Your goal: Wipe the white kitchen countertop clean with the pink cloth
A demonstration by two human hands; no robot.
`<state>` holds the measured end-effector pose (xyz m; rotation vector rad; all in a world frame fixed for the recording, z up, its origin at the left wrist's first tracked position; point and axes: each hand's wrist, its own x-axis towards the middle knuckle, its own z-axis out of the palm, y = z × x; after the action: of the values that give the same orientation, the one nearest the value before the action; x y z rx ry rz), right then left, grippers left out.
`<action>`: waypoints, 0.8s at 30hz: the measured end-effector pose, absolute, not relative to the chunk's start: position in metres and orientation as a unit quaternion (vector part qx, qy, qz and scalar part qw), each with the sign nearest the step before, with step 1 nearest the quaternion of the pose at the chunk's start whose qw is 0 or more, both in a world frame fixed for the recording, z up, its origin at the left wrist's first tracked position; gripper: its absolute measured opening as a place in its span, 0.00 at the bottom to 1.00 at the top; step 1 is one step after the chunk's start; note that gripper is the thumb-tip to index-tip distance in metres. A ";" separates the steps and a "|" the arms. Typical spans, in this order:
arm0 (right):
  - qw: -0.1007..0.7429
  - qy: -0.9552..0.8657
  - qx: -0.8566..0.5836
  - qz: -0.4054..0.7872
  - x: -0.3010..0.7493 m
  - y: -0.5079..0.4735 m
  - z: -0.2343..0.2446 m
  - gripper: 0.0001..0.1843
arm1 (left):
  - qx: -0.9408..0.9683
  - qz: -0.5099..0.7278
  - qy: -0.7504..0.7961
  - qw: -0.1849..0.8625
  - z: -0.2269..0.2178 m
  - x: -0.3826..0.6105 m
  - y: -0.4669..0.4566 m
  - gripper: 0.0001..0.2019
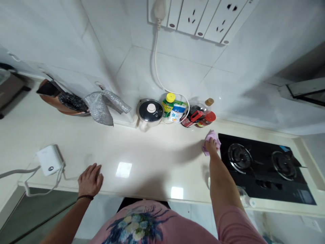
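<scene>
Remotely, I am watching the right hand resting on a pink cloth, which is lying beneath its fingers on the pale counter; whether they are gripping it, I cannot tell. Just right of that hand, a black gas stove is sitting, while a red-lidded jar is standing beyond its fingertips. Well to its left, the left hand is lying open, fingers loosely extended, near a white device.

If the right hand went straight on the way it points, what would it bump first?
Beyond the cloth, the right hand would probably meet the red-lidded jar, though depth is unclear.
</scene>
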<state>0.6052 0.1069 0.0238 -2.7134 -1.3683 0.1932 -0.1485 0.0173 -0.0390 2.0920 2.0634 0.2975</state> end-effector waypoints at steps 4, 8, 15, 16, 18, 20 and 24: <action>0.019 -0.442 -0.891 0.098 0.554 0.139 -0.005 0.32 | 0.709 0.099 0.693 0.081 -0.042 -0.149 0.016 0.26; 0.000 -0.571 -0.810 0.134 0.474 0.134 -0.034 0.35 | 0.711 0.095 0.693 0.079 -0.043 -0.151 0.016 0.27; -0.006 -0.609 -0.785 0.112 0.512 0.121 -0.037 0.37 | 0.701 0.087 0.702 0.095 -0.044 -0.154 0.018 0.28; -0.003 -0.581 -0.806 0.111 0.534 0.121 -0.035 0.37 | 0.700 0.088 0.702 0.094 -0.045 -0.154 0.018 0.29; 0.003 -0.516 -0.849 0.116 0.580 0.119 -0.031 0.38 | 0.701 0.087 0.701 0.093 -0.045 -0.154 0.018 0.29; 0.006 -0.447 -0.886 0.126 0.620 0.114 -0.029 0.38 | 0.705 0.085 0.698 0.093 -0.045 -0.154 0.018 0.29; 0.020 -0.349 -0.927 0.138 0.655 0.093 -0.031 0.39 | 0.704 0.087 0.699 0.091 -0.045 -0.154 0.017 0.28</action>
<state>0.6551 0.0926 -0.0309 -2.8741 -1.0824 0.4274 -0.1537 0.0169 -0.0445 2.0928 2.0758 0.2576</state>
